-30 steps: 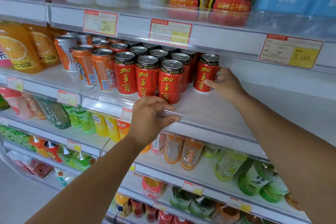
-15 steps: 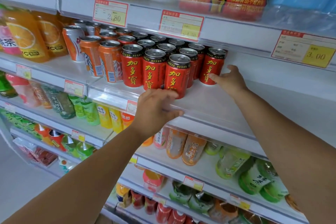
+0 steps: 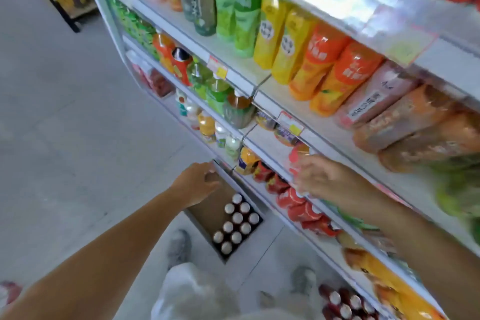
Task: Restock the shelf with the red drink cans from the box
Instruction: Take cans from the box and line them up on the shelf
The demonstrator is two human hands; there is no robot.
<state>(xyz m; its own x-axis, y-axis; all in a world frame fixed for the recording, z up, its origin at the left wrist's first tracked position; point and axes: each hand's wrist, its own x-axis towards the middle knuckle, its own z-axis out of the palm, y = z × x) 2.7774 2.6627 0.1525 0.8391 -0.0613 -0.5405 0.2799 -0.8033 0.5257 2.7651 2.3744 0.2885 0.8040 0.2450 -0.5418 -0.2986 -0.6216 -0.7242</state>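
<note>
Left hand (image 3: 197, 182), bare, fingers loosely spread and empty, hangs above the far end of the open brown cardboard box (image 3: 207, 212) on the pale tiled floor (image 3: 65, 125). Below and nearer the person, the red drink cans (image 3: 237, 218) stand upright in the near half of that box, silver tops up, long axes vertical, packed in two close rows (the far half looks bare cardboard). So the cans lie down and slightly back toward the feet from the left palm; a top-down grasp looks right. Right hand (image 3: 322, 179), also empty, fingers slack and apart, hovers before the lower white metal shelf edge (image 3: 324, 212), off to the box's right and, by my reading, farther from the cans. Left hand looks nearer, likely the one to reach first. Motion blur on the right hand; fingertip detail uncertain.
</note>
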